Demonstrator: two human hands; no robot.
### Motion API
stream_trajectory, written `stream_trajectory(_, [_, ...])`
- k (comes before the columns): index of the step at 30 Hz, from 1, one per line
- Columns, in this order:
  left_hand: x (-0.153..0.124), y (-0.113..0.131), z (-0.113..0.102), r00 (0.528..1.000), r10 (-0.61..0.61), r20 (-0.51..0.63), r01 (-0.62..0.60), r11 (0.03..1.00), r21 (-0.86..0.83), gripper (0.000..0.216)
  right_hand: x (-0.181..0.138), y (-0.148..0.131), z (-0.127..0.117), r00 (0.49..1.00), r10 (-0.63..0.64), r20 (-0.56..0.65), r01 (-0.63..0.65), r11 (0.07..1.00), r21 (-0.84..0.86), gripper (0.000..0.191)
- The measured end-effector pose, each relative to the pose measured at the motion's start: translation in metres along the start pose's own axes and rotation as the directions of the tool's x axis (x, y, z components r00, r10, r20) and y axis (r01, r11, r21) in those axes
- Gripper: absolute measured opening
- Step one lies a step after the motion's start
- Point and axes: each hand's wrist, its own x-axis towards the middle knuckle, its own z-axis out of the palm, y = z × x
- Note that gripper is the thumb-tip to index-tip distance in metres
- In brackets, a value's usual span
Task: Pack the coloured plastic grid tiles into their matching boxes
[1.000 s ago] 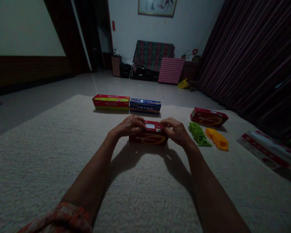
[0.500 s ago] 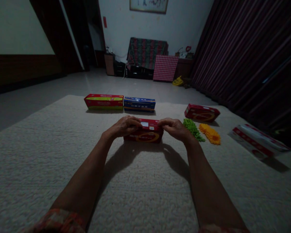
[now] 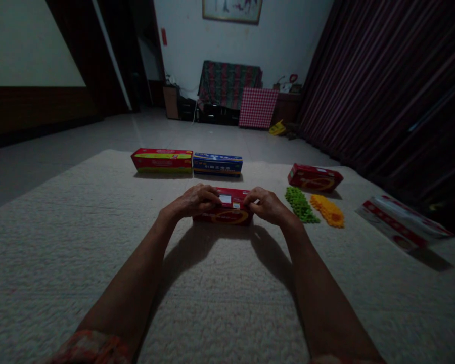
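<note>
A red carton (image 3: 223, 215) with a white label on top and a yellow ring on its front rests on the quilted cream cover (image 3: 227, 293). My left hand (image 3: 197, 200) is closed over its left end, fingers curled on the top edge. At the top right of the carton, my right hand (image 3: 266, 203) pinches the edge with thumb and fingertips. Behind it stand a red and yellow-green box (image 3: 163, 162) and a blue box (image 3: 217, 165), side by side. The far sides of the carton under my fingers are hidden.
To the right lie a green textured piece (image 3: 302, 205) and an orange one (image 3: 327, 210). Another red carton (image 3: 314, 178) is behind them, and a white and red box (image 3: 404, 222) sits farther right. A purple curtain (image 3: 379, 76) hangs at the right.
My right hand has shifted slightly left along the top of the red carton, its fingers curling in more. My left hand has stayed almost where it was.
</note>
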Motion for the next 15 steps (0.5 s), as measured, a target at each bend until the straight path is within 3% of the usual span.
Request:
stream_trajectory(4, [-0.001, -0.002, 0.002, 0.999, -0.032, -0.016, 0.032, 0.999, -0.033, 0.028, -0.004, -0.014, -0.007, 0.998, -0.01, 0.056, 0.017, 0.992, -0.124, 0.025])
stream_trajectory(8, [-0.002, -0.003, 0.0, 0.995, -0.08, -0.068, 0.067, 0.983, -0.171, 0.026, -0.001, -0.026, -0.009, 0.988, -0.038, 0.15, 0.06, 0.987, -0.146, 0.011])
stream_trajectory(15, [-0.004, -0.002, 0.002, 0.967, -0.214, -0.137, 0.148, 0.914, -0.377, 0.023, 0.035, -0.045, 0.006, 0.918, 0.076, 0.388, 0.054, 0.948, -0.313, 0.048])
